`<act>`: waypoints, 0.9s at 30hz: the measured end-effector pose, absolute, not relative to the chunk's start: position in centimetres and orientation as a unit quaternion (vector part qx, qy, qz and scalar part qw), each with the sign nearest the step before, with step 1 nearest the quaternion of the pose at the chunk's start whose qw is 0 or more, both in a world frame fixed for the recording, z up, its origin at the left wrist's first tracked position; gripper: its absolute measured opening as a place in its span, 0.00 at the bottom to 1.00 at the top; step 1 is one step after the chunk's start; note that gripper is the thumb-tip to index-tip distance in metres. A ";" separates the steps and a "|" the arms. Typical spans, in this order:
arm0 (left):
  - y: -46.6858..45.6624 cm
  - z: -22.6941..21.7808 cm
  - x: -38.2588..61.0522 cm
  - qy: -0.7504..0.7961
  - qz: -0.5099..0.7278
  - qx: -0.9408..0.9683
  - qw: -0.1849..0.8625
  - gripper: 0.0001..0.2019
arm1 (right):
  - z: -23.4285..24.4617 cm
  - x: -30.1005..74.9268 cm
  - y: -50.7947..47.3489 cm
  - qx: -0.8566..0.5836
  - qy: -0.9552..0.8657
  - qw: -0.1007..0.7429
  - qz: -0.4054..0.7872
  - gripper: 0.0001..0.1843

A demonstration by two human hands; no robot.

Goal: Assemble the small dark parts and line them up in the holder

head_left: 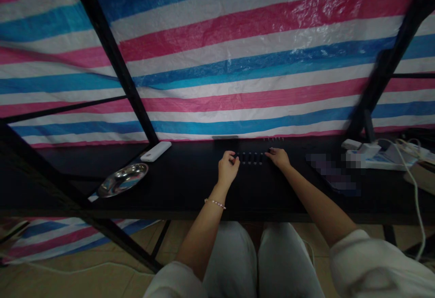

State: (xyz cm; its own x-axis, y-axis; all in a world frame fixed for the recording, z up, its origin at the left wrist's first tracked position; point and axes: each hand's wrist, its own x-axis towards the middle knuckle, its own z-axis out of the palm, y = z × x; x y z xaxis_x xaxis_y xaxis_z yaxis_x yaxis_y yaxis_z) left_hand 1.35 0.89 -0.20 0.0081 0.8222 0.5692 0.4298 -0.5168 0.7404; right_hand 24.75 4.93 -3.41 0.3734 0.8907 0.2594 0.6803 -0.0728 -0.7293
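Black tabletop [190, 193]; left hand [227, 168], right hand [278, 157] flank dark-piece row [249, 158], fingers curled, any pinch unclear.

Pink, blue and white striped tarp [258, 53] hangs behind black tabletop [190, 189], crossed by black metal frame bars [112, 48]. White power bank [156, 151] lies near shiny steel dish [122, 180], left side of view. Right side: white power strip [384, 159], white cable [416, 189] trailing over table edge. Pixelated patch [331, 173] on tabletop beside strip. Beige floor tiles [102, 280] below.
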 end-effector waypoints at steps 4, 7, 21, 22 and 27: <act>0.9 -0.4 1.4 0.447 0.528 0.696 0.191 0.07 | -3.3 24.8 4.6 -0.719 -0.548 0.413 0.107 0.11; 0.9 -0.5 1.4 0.443 0.528 0.697 0.198 0.06 | -3.1 25.1 4.3 -0.705 -0.530 0.458 0.113 0.11; -0.4 0.5 2.0 0.403 0.397 0.705 0.429 0.13 | -0.8 21.5 -2.1 -0.527 -0.637 0.562 -0.020 0.19; -0.6 0.7 2.0 0.384 0.368 0.703 0.473 0.15 | -0.7 21.2 -2.4 -0.506 -0.676 0.534 -0.046 0.19; -1.6 1.7 1.8 0.317 0.301 0.686 0.581 0.21 | -0.2 20.5 -3.1 -0.417 -0.794 0.420 -0.139 0.22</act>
State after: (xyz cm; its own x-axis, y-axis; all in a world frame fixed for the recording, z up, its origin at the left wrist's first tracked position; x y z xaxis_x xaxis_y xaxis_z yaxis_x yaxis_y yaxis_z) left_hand 1.83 -1.57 1.66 0.6174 0.7854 0.0442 0.0861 -0.1233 0.9886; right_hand 20.47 -3.14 -0.25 -0.2996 0.5461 0.7823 0.7792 0.6133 -0.1297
